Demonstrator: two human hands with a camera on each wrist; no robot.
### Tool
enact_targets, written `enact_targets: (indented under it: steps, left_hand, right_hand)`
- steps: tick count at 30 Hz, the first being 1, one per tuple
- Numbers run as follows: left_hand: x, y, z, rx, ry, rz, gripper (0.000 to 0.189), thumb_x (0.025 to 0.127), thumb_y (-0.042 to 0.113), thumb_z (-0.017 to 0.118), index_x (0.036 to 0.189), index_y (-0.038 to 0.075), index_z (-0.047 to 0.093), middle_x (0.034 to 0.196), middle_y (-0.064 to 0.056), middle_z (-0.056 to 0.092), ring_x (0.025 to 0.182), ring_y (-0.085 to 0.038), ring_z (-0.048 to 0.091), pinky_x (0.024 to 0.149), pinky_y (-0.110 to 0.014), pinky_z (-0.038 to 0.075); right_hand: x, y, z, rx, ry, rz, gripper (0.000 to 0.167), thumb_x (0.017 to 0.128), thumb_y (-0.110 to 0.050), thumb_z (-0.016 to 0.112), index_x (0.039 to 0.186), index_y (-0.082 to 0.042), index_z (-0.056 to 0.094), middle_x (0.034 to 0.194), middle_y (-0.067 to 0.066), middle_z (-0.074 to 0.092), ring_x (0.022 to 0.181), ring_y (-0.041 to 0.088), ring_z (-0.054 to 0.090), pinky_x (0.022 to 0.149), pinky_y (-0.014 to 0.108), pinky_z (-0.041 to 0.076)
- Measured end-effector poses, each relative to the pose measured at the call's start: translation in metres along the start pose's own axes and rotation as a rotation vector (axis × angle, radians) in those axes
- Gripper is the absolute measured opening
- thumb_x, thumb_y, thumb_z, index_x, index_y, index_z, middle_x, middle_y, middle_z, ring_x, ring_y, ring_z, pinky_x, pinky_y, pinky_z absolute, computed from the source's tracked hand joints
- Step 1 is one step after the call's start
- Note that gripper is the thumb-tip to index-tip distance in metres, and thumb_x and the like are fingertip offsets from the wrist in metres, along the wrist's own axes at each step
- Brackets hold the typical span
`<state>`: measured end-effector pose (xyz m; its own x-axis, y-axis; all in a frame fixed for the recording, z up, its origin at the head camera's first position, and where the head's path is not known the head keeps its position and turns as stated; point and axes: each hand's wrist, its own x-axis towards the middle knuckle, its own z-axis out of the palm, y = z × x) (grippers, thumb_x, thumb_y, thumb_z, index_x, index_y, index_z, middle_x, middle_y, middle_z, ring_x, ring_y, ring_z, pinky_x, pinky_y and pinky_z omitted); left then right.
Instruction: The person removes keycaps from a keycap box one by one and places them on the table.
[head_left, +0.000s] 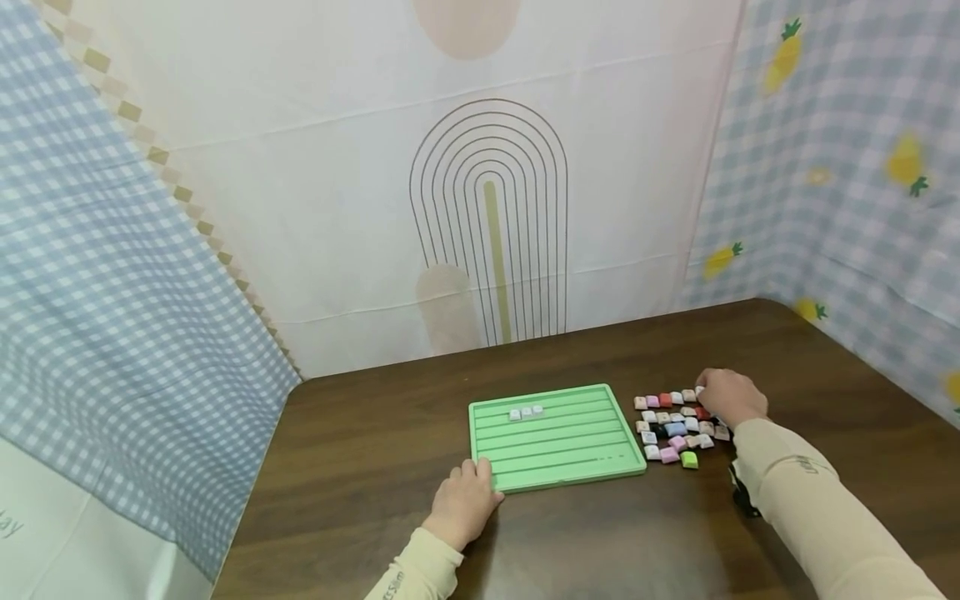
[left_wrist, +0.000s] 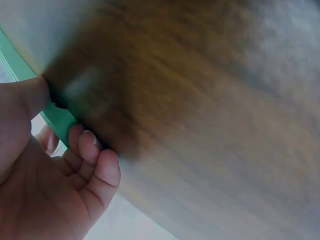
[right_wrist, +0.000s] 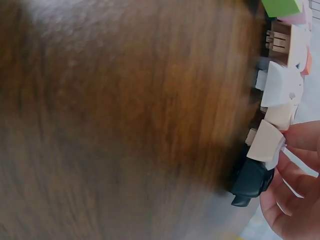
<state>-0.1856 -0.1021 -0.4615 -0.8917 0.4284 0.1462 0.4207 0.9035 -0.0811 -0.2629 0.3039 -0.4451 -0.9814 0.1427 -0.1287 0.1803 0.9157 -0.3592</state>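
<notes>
A green tray (head_left: 558, 477) with raised ridges lies on the table, three white keycaps (head_left: 527, 412) standing in its upper left part. My left hand (head_left: 461, 502) grips the tray's near left corner, thumb along the front edge and fingers curled at the left side; the left wrist view shows the green edge (left_wrist: 59, 120) between them. On the right, my right hand (head_left: 731, 396) reaches over loose keycaps (head_left: 676, 428), fingertips at a white keycap (head_left: 700, 389) in the far row. I cannot tell whether they pinch it. Beige and black keycaps (right_wrist: 248, 181) partly cover these fingers in the right wrist view.
The keycaps lie in rough rows just right of the tray, in white, pink, red, blue and black, with a lime green keycap (head_left: 689, 459) nearest the front. Brown wooden table (head_left: 360, 467) surrounds them. A hanging cloth (head_left: 337, 208) stands behind the table's far edge.
</notes>
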Motion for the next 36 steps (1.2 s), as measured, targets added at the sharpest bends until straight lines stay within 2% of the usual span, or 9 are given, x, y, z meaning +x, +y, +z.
enact_targets:
  steps: [7,11,16,19,24,28,31,36]
  left_hand:
    - [0.0,0.002,-0.004,-0.035,-0.022,-0.022,0.041,0.084,0.037,0.064,0.085,0.006,0.037,0.069,-0.005,0.038,0.056,-0.017,0.042,0.048,-0.027,0.037]
    - [-0.001,0.003,-0.004,-0.03,-0.007,-0.019,0.041,0.084,0.036,0.064,0.084,0.006,0.036,0.068,-0.005,0.038,0.056,-0.017,0.041,0.047,-0.027,0.037]
    - [-0.002,0.003,-0.004,-0.021,0.003,-0.026,0.042,0.083,0.036,0.065,0.083,0.006,0.036,0.068,-0.005,0.037,0.056,-0.017,0.041,0.047,-0.027,0.038]
    - [-0.001,0.003,-0.004,-0.029,-0.014,-0.035,0.042,0.084,0.036,0.064,0.084,0.006,0.036,0.069,-0.005,0.038,0.057,-0.017,0.042,0.048,-0.028,0.038]
    - [-0.001,0.004,-0.003,-0.009,-0.026,-0.044,0.042,0.084,0.038,0.063,0.085,0.006,0.035,0.069,-0.005,0.038,0.057,-0.017,0.042,0.048,-0.027,0.039]
    - [-0.001,0.003,-0.002,0.005,-0.032,-0.041,0.042,0.085,0.039,0.062,0.085,0.007,0.036,0.069,-0.004,0.038,0.057,-0.017,0.042,0.048,-0.027,0.039]
    - [-0.001,0.002,-0.002,-0.01,-0.04,-0.045,0.041,0.085,0.039,0.062,0.085,0.007,0.036,0.07,-0.005,0.038,0.058,-0.017,0.042,0.049,-0.028,0.039]
    - [0.0,0.002,-0.003,-0.02,-0.033,-0.037,0.041,0.085,0.038,0.062,0.085,0.007,0.036,0.07,-0.005,0.039,0.058,-0.017,0.043,0.049,-0.027,0.039]
  right_hand:
    - [-0.002,-0.001,-0.001,-0.008,-0.007,0.003,0.031,0.091,-0.015,0.047,0.116,0.001,0.055,0.119,0.031,0.051,0.097,0.048,0.052,0.056,0.044,0.045]
    - [-0.005,-0.004,-0.003,-0.01,0.008,-0.02,0.036,0.09,-0.014,0.048,0.121,0.004,0.051,0.122,0.033,0.048,0.101,0.051,0.049,0.06,0.048,0.045]
    - [-0.004,-0.02,-0.003,0.007,0.051,-0.065,0.039,0.089,-0.015,0.05,0.124,0.003,0.048,0.123,0.032,0.045,0.105,0.051,0.043,0.065,0.052,0.043]
    - [-0.003,-0.038,0.0,0.013,0.088,-0.12,0.038,0.09,-0.016,0.052,0.124,0.001,0.05,0.121,0.03,0.048,0.104,0.048,0.047,0.066,0.05,0.045]
    - [-0.007,-0.08,0.009,0.046,0.133,-0.234,0.034,0.09,-0.017,0.055,0.12,0.0,0.055,0.117,0.026,0.054,0.099,0.041,0.055,0.065,0.047,0.048]
    - [-0.008,-0.12,0.021,0.057,0.103,-0.299,0.031,0.089,-0.017,0.057,0.118,-0.004,0.058,0.117,0.02,0.057,0.101,0.037,0.056,0.068,0.046,0.049]
    - [-0.01,-0.148,0.035,0.052,0.049,-0.334,0.03,0.088,-0.017,0.06,0.116,-0.007,0.06,0.116,0.015,0.06,0.103,0.034,0.058,0.073,0.047,0.05]
    - [-0.012,-0.179,0.059,0.033,-0.002,-0.387,0.029,0.086,-0.019,0.062,0.114,-0.01,0.061,0.113,0.01,0.061,0.104,0.03,0.057,0.077,0.046,0.05]
